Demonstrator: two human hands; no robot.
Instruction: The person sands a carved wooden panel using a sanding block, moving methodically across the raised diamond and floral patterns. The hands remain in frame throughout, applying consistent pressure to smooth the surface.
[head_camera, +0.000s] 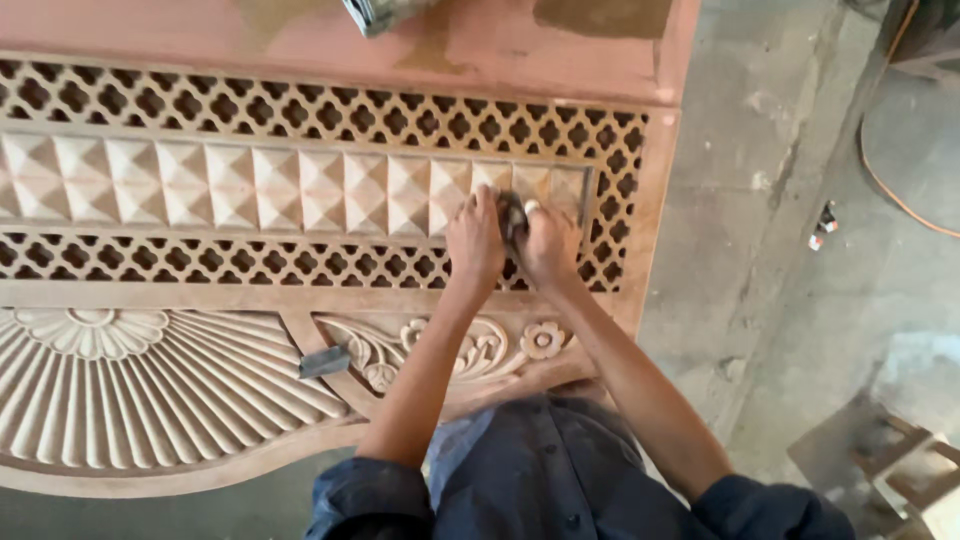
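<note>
hands: left (476, 240) and right (549, 243) together pinching dark sanding pad (513, 216) | pad pressed on carved wooden panel (250, 190), right end of pyramid row

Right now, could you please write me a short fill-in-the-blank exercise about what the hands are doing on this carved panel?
1. The left hand and the right hand press a small dark pad against the row of raised ____ shapes on the carved wooden panel.
2. Above and below that row run bands of pierced ____.
3. A small grey block lies on the carving, to the ____ of the person's left arm.

Missing words: pyramid; latticework; left
</note>
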